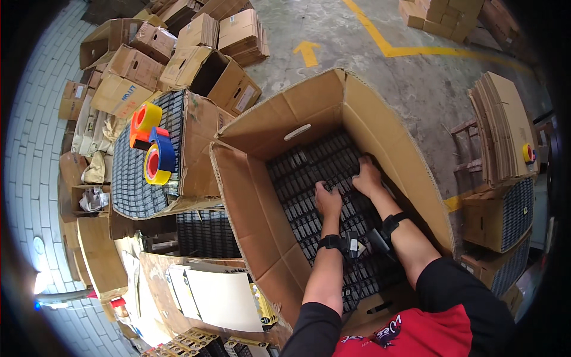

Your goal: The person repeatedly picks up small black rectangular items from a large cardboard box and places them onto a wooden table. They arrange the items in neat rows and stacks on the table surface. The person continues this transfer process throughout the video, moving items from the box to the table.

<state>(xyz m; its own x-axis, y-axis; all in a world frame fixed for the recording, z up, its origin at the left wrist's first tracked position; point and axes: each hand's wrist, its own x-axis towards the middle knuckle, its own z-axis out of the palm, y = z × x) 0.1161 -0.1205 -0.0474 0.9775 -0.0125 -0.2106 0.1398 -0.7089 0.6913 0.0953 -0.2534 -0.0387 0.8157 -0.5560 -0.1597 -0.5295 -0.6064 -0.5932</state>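
Partly curled, left hand [329, 201] and right hand [368, 178] touch rectangular dark pieces [300, 209], grip unclear.

Dark pieces [357, 215], tight rows, inside open carton [254, 211].

Pieces [297, 190] in carton [253, 208]; left, tape dispensers [162, 144] on box [199, 149]; right, cardboard stack [505, 128]

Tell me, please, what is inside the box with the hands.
In the box are rows of dark pieces, the left hand and right hand. Whatever lies beneath them is covered.
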